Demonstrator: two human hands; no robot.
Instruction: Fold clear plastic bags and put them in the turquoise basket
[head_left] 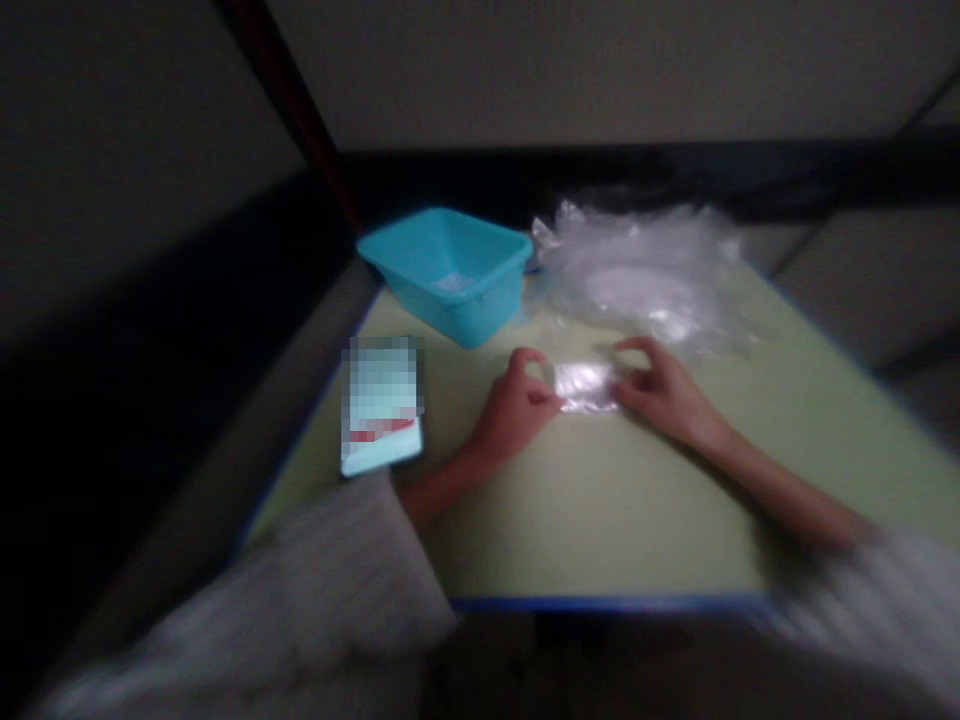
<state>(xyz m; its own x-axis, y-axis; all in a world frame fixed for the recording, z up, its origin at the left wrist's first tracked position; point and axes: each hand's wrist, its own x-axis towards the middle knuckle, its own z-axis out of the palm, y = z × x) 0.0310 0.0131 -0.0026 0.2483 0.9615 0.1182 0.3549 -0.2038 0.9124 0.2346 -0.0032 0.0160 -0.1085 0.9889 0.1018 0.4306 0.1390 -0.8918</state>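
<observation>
A small clear plastic bag (586,385) lies on the pale green table (600,510) between my two hands. My left hand (517,400) pinches its left edge with curled fingers. My right hand (660,390) grips its right edge, fingers bent over it. Both wrists rest on the table, and my sleeves are light grey. The picture is dim and blurred, so I cannot make out what the bag holds.
A turquoise plastic tub (450,270) stands at the table's far left. A heap of clear plastic bags (645,280) lies at the far middle. A flat light-blue card or phone (380,405) rests near the left edge. The table's edge is blue.
</observation>
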